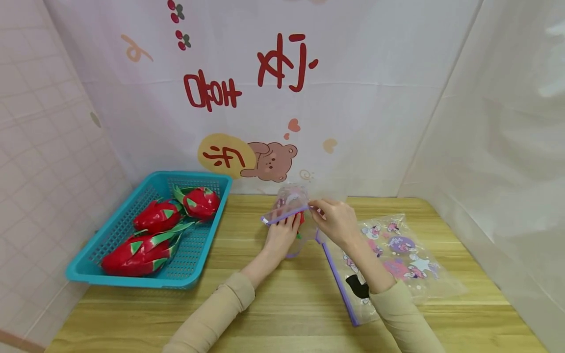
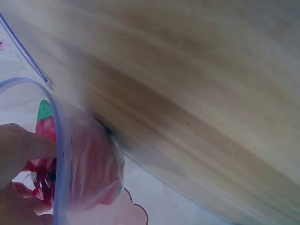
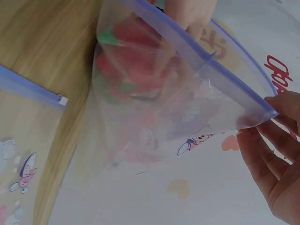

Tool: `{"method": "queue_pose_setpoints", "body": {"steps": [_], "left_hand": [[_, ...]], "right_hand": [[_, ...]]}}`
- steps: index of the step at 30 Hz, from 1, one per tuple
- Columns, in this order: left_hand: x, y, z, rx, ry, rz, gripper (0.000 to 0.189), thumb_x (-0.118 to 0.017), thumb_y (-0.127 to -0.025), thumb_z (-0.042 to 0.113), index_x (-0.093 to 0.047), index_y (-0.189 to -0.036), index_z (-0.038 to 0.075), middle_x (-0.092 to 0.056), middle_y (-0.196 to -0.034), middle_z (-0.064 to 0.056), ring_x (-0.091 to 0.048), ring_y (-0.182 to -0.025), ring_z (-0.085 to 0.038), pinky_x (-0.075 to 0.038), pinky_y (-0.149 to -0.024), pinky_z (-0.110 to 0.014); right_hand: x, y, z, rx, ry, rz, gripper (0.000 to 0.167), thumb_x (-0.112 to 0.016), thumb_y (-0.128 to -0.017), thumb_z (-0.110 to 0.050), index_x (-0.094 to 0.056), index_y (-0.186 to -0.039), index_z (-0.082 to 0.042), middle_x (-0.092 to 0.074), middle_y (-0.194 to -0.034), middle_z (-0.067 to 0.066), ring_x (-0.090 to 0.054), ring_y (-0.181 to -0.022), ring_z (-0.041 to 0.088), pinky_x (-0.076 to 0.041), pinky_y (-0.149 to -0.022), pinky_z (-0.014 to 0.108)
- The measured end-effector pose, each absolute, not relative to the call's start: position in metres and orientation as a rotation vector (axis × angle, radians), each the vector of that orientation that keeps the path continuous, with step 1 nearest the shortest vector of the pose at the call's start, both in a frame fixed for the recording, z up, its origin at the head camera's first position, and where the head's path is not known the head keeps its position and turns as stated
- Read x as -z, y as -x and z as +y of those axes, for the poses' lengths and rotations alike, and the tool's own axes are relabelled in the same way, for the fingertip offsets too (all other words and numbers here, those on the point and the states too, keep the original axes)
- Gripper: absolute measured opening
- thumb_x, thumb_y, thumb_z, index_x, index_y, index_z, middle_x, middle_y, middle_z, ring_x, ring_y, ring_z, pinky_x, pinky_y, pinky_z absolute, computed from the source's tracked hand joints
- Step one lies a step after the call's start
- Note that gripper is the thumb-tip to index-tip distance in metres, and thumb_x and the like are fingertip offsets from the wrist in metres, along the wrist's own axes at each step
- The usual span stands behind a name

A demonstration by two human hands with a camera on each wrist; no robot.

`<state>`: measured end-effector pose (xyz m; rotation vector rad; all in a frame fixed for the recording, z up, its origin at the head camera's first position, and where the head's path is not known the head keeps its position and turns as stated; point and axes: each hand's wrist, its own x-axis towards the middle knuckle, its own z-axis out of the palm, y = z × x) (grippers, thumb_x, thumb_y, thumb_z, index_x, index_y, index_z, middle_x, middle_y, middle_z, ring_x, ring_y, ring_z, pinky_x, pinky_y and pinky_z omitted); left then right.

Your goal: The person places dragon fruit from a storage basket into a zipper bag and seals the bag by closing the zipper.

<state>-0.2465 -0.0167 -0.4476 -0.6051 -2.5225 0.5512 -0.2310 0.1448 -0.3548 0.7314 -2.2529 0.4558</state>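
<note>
A clear zip bag with a purple zip edge is held up near the back of the table, its mouth parted. My left hand reaches through the mouth and grips a red dragon fruit with green tips inside the bag. In the left wrist view, thumb and fingers curl about the dragon fruit, partly hidden by the purple rim. My right hand pinches a corner of the zip edge between thumb and fingers, which the right wrist view shows closely.
A blue plastic basket at the left holds three more red dragon fruits. Another clear printed zip bag lies flat at the right, under my right forearm. A white printed cloth stands behind the table.
</note>
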Motion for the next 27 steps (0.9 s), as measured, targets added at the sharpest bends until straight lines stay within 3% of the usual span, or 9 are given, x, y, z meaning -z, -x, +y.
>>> {"method": "queue_pose_setpoints", "body": {"steps": [4,7,10,12,15,21,27], "left_hand": [[0.4479,0.2458,-0.0168,-0.572,0.595,-2.504,0.076,-0.079,-0.075,0.026,-0.042,-0.142,0.019,-0.05,-0.142,-0.003,-0.057,-0.121,-0.021,-0.048,-0.1,-0.039],[0.4493,0.2461,-0.016,-0.587,0.601,-2.504,0.072,-0.076,-0.079,0.024,-0.042,-0.142,0.019,-0.05,-0.142,-0.003,-0.063,-0.109,-0.015,-0.055,-0.085,-0.027],[0.4504,0.2474,-0.014,-0.592,0.602,-2.481,0.066,-0.073,-0.082,0.026,-0.043,-0.141,0.02,-0.051,-0.14,-0.002,-0.063,-0.105,-0.013,-0.054,-0.083,-0.024],[0.4512,0.248,-0.0123,-0.583,0.601,-2.452,0.062,-0.071,-0.084,0.028,-0.045,-0.14,0.02,-0.052,-0.137,-0.001,-0.063,-0.104,-0.013,-0.053,-0.088,-0.027],[0.4515,0.2496,-0.0107,-0.609,0.584,-2.417,0.059,-0.067,-0.086,0.033,-0.045,-0.139,0.02,-0.051,-0.138,-0.001,-0.055,-0.123,-0.02,-0.045,-0.104,-0.038],[0.4505,0.2507,-0.0094,-0.703,0.586,-2.463,0.075,-0.073,-0.081,0.029,-0.036,-0.145,0.018,-0.043,-0.146,-0.003,-0.044,-0.135,-0.023,-0.034,-0.113,-0.045],[0.4506,0.248,-0.0138,-0.715,0.598,-2.498,0.078,-0.073,-0.081,0.028,-0.032,-0.148,0.017,-0.037,-0.151,-0.006,-0.04,-0.139,-0.025,-0.026,-0.117,-0.047]], "right_hand": [[0.362,0.2263,0.1502,-0.42,-0.743,-2.314,0.024,-0.075,-0.075,-0.005,-0.073,-0.098,-0.01,-0.071,-0.078,0.002,-0.064,-0.059,0.014,-0.045,-0.046,0.021],[0.3648,0.2242,0.1523,-0.416,-0.747,-2.329,0.027,-0.074,-0.073,-0.002,-0.073,-0.099,-0.009,-0.068,-0.075,0.002,-0.061,-0.057,0.013,-0.043,-0.046,0.019],[0.3642,0.2245,0.1523,-0.441,-0.744,-2.293,0.022,-0.071,-0.074,0.001,-0.074,-0.094,-0.008,-0.065,-0.071,0.001,-0.057,-0.055,0.011,-0.043,-0.047,0.02],[0.3627,0.2252,0.1517,-0.46,-0.738,-2.26,0.018,-0.07,-0.075,0.001,-0.074,-0.09,-0.008,-0.065,-0.07,0.001,-0.056,-0.053,0.01,-0.043,-0.047,0.02],[0.3602,0.2261,0.1492,-0.471,-0.743,-2.215,0.013,-0.07,-0.075,0.001,-0.074,-0.085,-0.007,-0.066,-0.07,0.002,-0.055,-0.053,0.009,-0.043,-0.047,0.019],[0.3577,0.2271,0.1444,-0.484,-0.765,-2.165,0.01,-0.072,-0.074,0.002,-0.074,-0.081,-0.005,-0.066,-0.07,0.003,-0.055,-0.053,0.012,-0.044,-0.049,0.021],[0.3564,0.2279,0.1427,-0.489,-0.762,-2.153,0.01,-0.074,-0.073,0.002,-0.074,-0.08,-0.005,-0.066,-0.069,0.002,-0.056,-0.053,0.013,-0.044,-0.048,0.02]]}}
